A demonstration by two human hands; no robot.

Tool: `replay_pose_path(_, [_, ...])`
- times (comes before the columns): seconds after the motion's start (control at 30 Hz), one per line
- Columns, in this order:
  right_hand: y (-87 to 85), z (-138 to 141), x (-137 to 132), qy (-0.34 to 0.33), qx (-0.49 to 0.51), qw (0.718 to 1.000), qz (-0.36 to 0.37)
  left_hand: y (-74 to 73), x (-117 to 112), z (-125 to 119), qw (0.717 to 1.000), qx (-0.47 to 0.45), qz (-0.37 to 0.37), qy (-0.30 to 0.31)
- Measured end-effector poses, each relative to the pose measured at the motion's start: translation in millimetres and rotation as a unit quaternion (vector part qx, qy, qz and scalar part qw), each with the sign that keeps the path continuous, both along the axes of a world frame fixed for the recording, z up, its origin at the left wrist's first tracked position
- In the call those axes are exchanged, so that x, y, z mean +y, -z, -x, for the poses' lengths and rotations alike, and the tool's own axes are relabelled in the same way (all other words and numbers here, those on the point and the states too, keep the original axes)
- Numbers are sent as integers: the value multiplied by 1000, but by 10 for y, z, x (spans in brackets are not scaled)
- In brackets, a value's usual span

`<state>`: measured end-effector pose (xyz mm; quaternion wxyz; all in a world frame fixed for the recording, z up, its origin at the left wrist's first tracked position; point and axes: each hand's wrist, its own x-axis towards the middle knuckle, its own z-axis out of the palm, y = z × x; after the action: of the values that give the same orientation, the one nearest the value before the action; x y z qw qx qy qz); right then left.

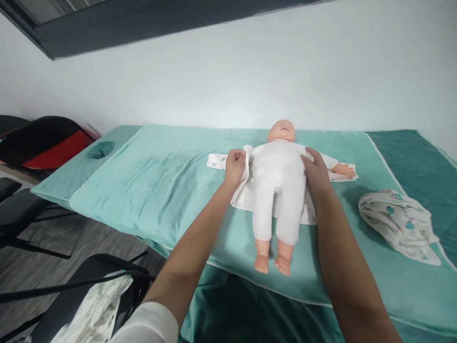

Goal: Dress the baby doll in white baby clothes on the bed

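Note:
A baby doll [276, 164] with a white cloth body lies face up on the bed, feet toward me. Beneath it is a small printed baby shirt [243, 196], spread out with its sleeves to both sides. My left hand [235, 167] is closed in a pinch on the shirt's front edge, lifted beside the doll's side. My right hand [317, 171] is against the doll's other side, thumb and fingers closed round it near the upper arm. The doll's arm on that side lies along a sleeve, its hand showing. The other arm is hidden.
The bed has a green cover [150, 166] and stands against a white wall. A folded printed cloth [398, 221] lies at the right. Black chairs [103, 271] stand at the left, one with a pale cloth [98, 305] on it.

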<state>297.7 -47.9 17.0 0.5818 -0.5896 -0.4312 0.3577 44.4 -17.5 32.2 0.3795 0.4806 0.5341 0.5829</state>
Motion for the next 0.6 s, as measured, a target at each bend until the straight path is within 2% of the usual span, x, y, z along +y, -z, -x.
replay_pose_path(0.17, [-66, 110, -35, -82, 112, 990, -27, -263, 123, -166, 999, -14, 4, 31])
replay_pose_path(0.33, [-72, 130, -44, -179, 169, 969, 8, -459, 138, -177, 997, 26, 19, 63])
replay_pose_path(0.4, [-44, 114, -30, -201, 170, 965, 22, -572, 80, -214, 994, 4, 39, 104])
replay_pose_path(0.53, [-4, 94, -17, -203, 163, 965, 30, -865, -158, -385, 981, 2, 96, 169])
replay_pose_path(0.6, [5, 91, -15, -207, 158, 965, 31, -972, -289, -456, 963, 0, 134, 232])
